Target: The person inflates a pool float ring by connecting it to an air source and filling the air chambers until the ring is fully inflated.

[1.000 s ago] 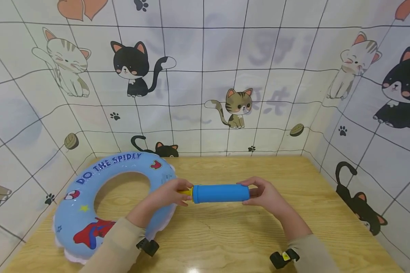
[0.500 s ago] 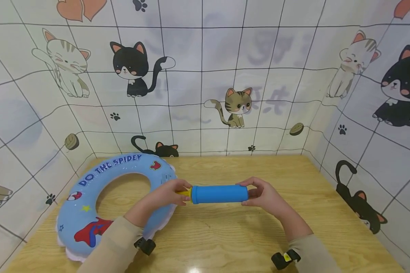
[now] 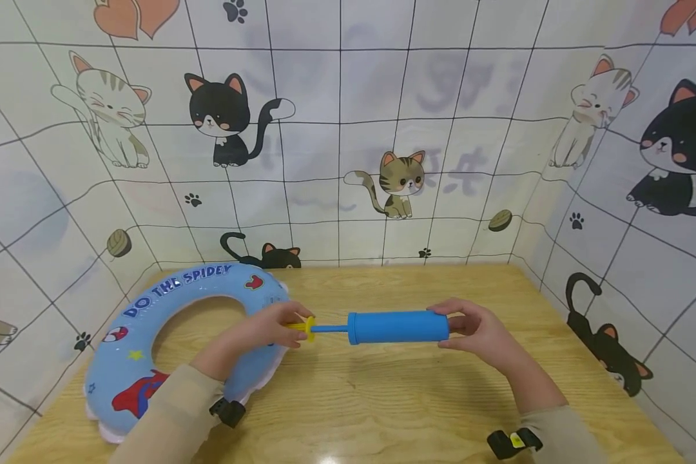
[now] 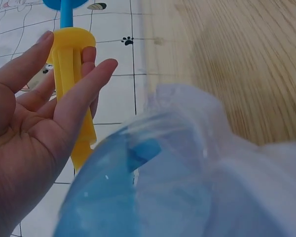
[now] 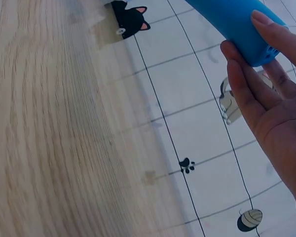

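A blue hand pump (image 3: 399, 327) is held level above the table between both hands. My left hand (image 3: 269, 327) grips its yellow handle (image 4: 69, 74), fingers and thumb around it in the left wrist view. A stretch of thin blue rod (image 3: 329, 328) shows between handle and barrel. My right hand (image 3: 480, 328) pinches the barrel's far end, thumb on one side and fingers on the other; small holes show in that end in the right wrist view. Beside and partly behind my left forearm lies a light blue inflatable swim ring (image 3: 118, 370), its near right part hidden by the arm.
The wooden table (image 3: 371, 399) spreads under both hands. A white cloth (image 3: 307, 84) with grid lines and cartoon cats stands behind and at both sides. The ring's clear edge (image 4: 182, 113) is close to the left wrist camera.
My hands have moved apart, the left to the left and the right to the right with the barrel. The pump's rod has come out of the barrel between them.
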`<state>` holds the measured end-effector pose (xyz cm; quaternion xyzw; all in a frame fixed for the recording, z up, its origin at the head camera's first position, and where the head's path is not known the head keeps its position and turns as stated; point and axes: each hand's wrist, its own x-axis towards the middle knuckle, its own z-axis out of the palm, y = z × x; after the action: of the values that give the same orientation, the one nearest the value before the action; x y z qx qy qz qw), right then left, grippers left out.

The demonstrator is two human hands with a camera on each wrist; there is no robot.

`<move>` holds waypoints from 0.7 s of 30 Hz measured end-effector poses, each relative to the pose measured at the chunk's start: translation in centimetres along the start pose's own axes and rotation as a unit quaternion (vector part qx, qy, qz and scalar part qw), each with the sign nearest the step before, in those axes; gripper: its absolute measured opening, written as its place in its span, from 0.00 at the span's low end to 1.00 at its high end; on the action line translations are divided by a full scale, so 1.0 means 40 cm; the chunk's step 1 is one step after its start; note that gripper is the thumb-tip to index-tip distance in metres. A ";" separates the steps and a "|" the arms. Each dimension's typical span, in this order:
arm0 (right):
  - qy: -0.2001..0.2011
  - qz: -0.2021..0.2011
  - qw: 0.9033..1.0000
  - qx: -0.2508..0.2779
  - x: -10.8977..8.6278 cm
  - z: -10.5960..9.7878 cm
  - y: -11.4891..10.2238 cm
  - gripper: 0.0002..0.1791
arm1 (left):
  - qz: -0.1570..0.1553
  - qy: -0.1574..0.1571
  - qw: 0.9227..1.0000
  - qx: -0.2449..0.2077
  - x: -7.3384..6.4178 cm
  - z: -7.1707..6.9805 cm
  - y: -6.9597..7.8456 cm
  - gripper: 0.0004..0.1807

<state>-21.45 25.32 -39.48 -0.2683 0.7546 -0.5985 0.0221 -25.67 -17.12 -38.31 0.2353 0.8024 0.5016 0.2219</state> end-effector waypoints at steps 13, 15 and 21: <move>-0.014 -0.006 1.000 0.014 -0.049 -0.062 0.005 0.28 | 0.002 -0.002 1.000 0.013 -0.067 -0.054 -0.036 0.25; -0.017 -0.011 1.000 0.015 -0.050 -0.069 0.003 0.28 | 0.011 0.001 1.000 0.014 -0.065 -0.051 -0.039 0.24; 0.023 0.025 0.999 -0.012 -0.042 -0.070 0.007 0.28 | 0.053 0.016 0.998 -0.003 -0.037 -0.021 -0.045 0.22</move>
<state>-21.09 28.58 -39.41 -0.2358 0.7684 -0.5947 0.0166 -25.28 -19.31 -39.42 0.2691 0.7905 0.5190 0.1828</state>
